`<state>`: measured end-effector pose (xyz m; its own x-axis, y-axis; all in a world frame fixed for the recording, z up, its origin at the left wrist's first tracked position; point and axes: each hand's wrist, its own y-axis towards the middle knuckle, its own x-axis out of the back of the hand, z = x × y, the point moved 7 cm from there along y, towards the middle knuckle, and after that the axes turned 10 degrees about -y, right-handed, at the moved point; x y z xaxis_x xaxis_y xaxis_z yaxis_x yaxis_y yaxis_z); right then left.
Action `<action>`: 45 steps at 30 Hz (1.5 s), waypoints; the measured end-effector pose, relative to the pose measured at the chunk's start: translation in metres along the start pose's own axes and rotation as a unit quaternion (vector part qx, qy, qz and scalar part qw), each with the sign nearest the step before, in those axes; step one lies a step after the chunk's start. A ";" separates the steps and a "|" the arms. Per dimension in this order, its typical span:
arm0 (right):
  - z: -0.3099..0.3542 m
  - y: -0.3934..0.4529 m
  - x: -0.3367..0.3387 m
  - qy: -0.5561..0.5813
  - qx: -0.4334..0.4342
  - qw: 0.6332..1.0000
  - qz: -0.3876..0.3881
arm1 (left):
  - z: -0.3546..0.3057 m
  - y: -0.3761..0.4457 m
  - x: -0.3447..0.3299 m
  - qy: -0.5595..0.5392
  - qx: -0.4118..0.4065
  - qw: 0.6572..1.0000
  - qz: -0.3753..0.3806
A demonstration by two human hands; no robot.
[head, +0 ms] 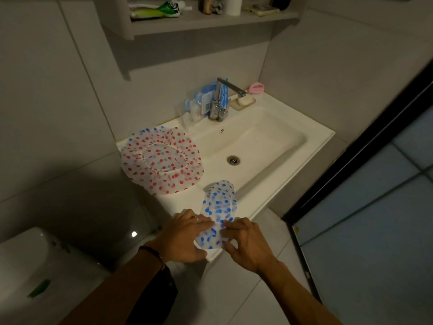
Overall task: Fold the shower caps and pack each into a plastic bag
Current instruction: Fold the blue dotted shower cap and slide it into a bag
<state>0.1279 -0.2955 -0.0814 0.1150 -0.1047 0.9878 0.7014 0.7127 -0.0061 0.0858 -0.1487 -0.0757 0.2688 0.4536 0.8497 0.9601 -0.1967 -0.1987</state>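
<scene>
A blue-dotted clear shower cap (pixel 219 207), folded into a long narrow strip, lies on the near rim of the white sink (pixel 311 137). My left hand (pixel 185 238) presses flat on the strip's near end from the left. My right hand (pixel 246 245) pinches the same end from the right, fingers curled over its edge. A red-dotted shower cap (pixel 161 158) lies spread out on the sink's left rim, with a blue-dotted one partly showing under it. Clear plastic bags (pixel 199 104) with blue printing lean behind the tap.
A chrome tap (pixel 220 102) stands at the sink's back, with a soap dish (pixel 243 102) and a pink brush (pixel 256 87) to its right. A wall shelf (pixel 210 22) holds toiletries. A toilet (pixel 35 266) is at lower left, a dark door frame (pixel 365 146) at right.
</scene>
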 end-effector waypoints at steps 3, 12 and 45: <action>-0.005 -0.001 0.004 0.112 -0.069 0.991 -0.040 | 0.001 -0.002 0.002 -0.050 -0.002 0.999 -0.015; -0.024 0.008 0.001 0.331 -0.273 0.904 -0.001 | 0.015 0.014 0.004 -0.254 0.085 0.949 -0.164; -0.012 0.015 -0.023 -0.114 -0.059 0.989 0.077 | 0.029 0.022 -0.016 0.039 0.033 0.998 -0.037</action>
<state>0.1442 -0.2907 -0.1064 0.0760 0.1673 0.9830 0.7669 0.6203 -0.1649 0.1053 -0.1350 -0.1075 0.1921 0.3950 0.8983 0.9809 -0.1056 -0.1633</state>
